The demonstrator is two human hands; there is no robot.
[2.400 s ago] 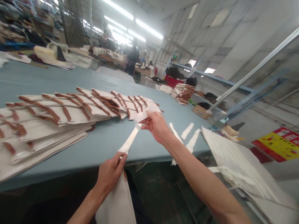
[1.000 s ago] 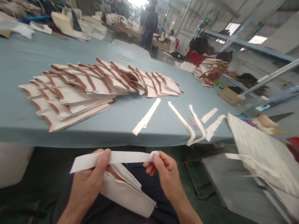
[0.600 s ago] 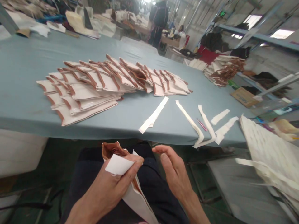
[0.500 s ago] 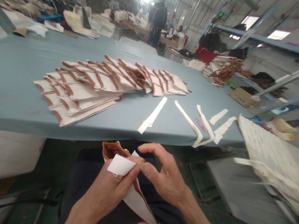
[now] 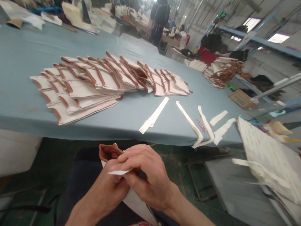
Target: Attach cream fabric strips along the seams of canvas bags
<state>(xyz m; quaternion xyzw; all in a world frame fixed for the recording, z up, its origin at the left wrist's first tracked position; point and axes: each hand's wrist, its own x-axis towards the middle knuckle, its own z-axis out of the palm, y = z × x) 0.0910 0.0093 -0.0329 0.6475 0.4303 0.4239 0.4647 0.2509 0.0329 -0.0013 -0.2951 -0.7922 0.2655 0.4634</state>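
Over my lap, my left hand [image 5: 107, 191] grips a cream fabric piece [image 5: 137, 205] with a brown trimmed end [image 5: 108, 153], and a white strip [image 5: 118, 172] sticks out between its fingers. My right hand [image 5: 145, 177] lies curled over the left, its fingers closed on the same strip and fabric. Both hands are below the near edge of the blue-grey table [image 5: 28, 103].
A fanned pile of cream pieces with brown trim [image 5: 94, 81] lies on the table. Several loose white strips [image 5: 154, 115] lie near the front edge. Cream sheets [image 5: 270, 160] are stacked at the right. Another trimmed stack [image 5: 221, 72] sits farther back, and a person [image 5: 158, 17] stands far off.
My right hand, earlier holding the strip's far end and then open, has come over my left hand and closed on it. The strip is now bunched up at the brown end.
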